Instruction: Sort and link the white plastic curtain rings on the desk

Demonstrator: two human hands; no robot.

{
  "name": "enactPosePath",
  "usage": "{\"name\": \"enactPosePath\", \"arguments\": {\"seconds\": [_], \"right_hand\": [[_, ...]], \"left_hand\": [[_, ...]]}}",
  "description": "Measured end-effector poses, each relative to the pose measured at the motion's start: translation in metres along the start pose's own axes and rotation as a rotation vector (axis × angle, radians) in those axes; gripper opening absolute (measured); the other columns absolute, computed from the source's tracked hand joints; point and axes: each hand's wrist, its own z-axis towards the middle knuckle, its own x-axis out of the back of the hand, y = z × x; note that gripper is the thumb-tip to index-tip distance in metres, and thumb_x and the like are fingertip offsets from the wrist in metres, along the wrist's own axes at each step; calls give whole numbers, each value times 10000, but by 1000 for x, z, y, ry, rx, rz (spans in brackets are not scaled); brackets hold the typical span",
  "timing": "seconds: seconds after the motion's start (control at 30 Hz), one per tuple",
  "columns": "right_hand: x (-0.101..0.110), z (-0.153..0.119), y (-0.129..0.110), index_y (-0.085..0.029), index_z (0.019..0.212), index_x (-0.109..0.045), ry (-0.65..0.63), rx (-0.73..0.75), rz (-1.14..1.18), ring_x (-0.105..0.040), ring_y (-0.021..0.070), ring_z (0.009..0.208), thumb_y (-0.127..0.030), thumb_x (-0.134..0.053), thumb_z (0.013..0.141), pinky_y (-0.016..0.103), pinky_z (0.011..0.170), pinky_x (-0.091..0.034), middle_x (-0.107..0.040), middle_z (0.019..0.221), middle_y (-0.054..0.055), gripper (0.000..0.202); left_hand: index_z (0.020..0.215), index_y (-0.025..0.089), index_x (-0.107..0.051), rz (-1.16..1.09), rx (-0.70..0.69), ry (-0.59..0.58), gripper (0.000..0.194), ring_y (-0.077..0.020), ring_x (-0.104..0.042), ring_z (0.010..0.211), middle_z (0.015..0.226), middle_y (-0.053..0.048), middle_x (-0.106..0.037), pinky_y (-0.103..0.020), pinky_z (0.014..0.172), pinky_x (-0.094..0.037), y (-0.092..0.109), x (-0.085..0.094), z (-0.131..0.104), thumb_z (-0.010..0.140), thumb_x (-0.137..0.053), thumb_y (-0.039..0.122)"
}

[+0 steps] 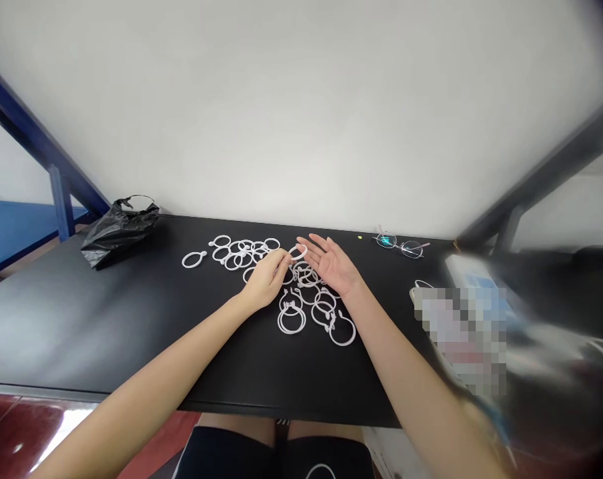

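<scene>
My left hand (266, 279) pinches a white plastic ring (305, 251) between thumb and fingers above the black table. The ring looks like a thin hoop; its far side reaches toward my right hand (335, 267). That hand is open with the palm turned up and the fingers spread. Whether its fingertips touch the ring, I cannot tell. Below and between my hands lies a loose group of white rings (291, 332), several with small knobbed ends. Left of my left hand is a second cluster of white rings (233, 269), partly overlapping. One single ring (184, 259) lies farther left.
On the black table (132, 319), a black plastic bag (124, 229) stands at the back left. Eyeglasses (399, 247) lie at the back right. A partly pixelated phone-like object (454, 339) and a blurred white-and-blue package (474, 279) are at the right. A pale wall rises behind.
</scene>
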Motion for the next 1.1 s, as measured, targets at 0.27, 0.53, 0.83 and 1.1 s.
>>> {"name": "enactPosePath", "arguments": {"seconds": [0.27, 0.53, 0.83, 1.1], "right_hand": [[2, -11, -16, -214, 1278, -532, -137, 10, -10, -574, 263, 1241, -628, -421, 898, 458, 1029, -458, -561, 1382, 140, 573], [41, -3, -41, -255, 1154, -623, 95, 257, 19, -601, 242, 1171, -742, -348, 846, 412, 881, -520, -633, 1292, 80, 638], [64, 15, -43, -178, 723, -628, 85, 240, 246, -207, 42, 271, -398, -456, 975, 164, 316, -263, -357, 372, -109, 376], [60, 10, -36, -191, 942, -685, 59, 169, 131, -72, 7, 275, -446, -476, 939, 127, 267, -156, -424, 478, -115, 330]], "left_hand": [[909, 201, -540, -23, 2, -3, 295, -184, -614, 867, 916, -61, -655, -327, 817, -460, 0, 0, 0, 1012, -312, 358], [880, 200, -544, -43, 33, 66, 317, -186, -618, 850, 890, -61, -661, -331, 808, -459, -1, 1, 0, 1011, -302, 357], [728, 202, -428, -5, 75, 153, 325, -135, -460, 625, 664, 12, -461, -272, 646, -380, -1, 7, 0, 1000, -313, 338], [807, 195, -483, -106, 168, 95, 293, -124, -473, 590, 655, 23, -508, -259, 613, -367, 0, 3, 23, 991, -337, 371]]}}
